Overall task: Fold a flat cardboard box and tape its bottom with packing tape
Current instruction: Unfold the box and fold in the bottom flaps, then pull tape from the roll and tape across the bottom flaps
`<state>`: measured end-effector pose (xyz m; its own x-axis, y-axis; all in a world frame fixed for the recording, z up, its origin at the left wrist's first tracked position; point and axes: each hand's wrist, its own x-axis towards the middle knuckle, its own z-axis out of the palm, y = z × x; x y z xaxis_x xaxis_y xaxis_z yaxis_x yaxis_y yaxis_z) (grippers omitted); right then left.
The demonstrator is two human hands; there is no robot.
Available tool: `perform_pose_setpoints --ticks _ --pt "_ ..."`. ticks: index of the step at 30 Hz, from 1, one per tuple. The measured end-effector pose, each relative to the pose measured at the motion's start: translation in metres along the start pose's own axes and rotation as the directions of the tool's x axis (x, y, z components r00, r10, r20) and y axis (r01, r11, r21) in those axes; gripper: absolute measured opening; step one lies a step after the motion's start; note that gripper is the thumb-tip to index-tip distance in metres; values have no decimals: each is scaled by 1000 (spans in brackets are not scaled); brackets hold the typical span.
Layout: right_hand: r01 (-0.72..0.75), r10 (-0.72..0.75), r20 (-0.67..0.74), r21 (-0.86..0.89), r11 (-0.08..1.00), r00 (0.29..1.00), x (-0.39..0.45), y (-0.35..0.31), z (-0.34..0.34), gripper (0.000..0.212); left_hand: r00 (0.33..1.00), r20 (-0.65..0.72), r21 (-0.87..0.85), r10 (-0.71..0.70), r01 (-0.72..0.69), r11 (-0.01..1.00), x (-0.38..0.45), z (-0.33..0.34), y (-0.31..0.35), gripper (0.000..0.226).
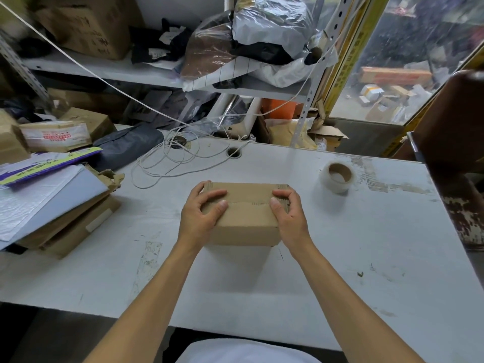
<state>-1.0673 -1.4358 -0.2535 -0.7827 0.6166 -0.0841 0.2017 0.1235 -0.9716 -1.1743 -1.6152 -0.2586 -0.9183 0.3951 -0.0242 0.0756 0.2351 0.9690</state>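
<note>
Both hands, left hand [203,213] and right hand [288,214], are pressing curled fingers [213,193] on the light, crushable box [247,218], flaps closed; tape roll [336,176] at two o'clock.

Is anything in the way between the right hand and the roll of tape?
No. The tape roll stands alone on bare table, beyond the right hand, which holds the box. Nothing lies between them.

box [246,218] on table [340,258], tape roll [336,177] right
</note>
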Motion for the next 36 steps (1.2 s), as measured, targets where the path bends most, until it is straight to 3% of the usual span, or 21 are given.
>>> perform_pose_setpoints --ticks 7,9,11,14,18,20,23,25,27,33,36 --pt "-47 45 90 17 999 995 23 -1 -26 14 1000 0 99 20 -20 995 0 0 6 24" --pt "-56 55 -7 -37 998 998 48 0 -44 14 1000 2 110 27 -27 994 -1 0 8 24" --pt "-61 26 -148 -236 970 989 79 10 -67 15 1000 4 111 26 -26 993 -2 2 10 24" --pt "-169 30 -254 -544 822 967 124 38 -103 23 1000 2 103 13 -13 995 -2 3 13 24" --pt "-314 184 -255 -794 521 949 163 66 -134 40 1000 -27 98 0 3 995 -1 4 14 27" --pt "-335 259 -241 -838 431 935 171 75 -140 45 999 -35 65 -16 18 998 0 4 10 28" --pt "-365 297 -248 -813 454 922 176 78 -142 48 999 -37 63 -23 25 998 0 5 7 39" --pt "-310 282 -194 -832 461 940 178 67 -139 42 999 -40 68 -29 32 997 1 6 10 37" --pt "-242 243 -121 -788 566 962 174 47 -129 31 998 -45 64 -33 36 997 1 6 16 30" --pt "117 -85 93 -425 898 992 104 -38 -79 9 999 -33 161 -1 6 987 -2 2 18 36" --pt "166 -122 203 -216 962 972 61 -64 -55 20 996 -33 284 77 -65 957 -4 1 20 29"
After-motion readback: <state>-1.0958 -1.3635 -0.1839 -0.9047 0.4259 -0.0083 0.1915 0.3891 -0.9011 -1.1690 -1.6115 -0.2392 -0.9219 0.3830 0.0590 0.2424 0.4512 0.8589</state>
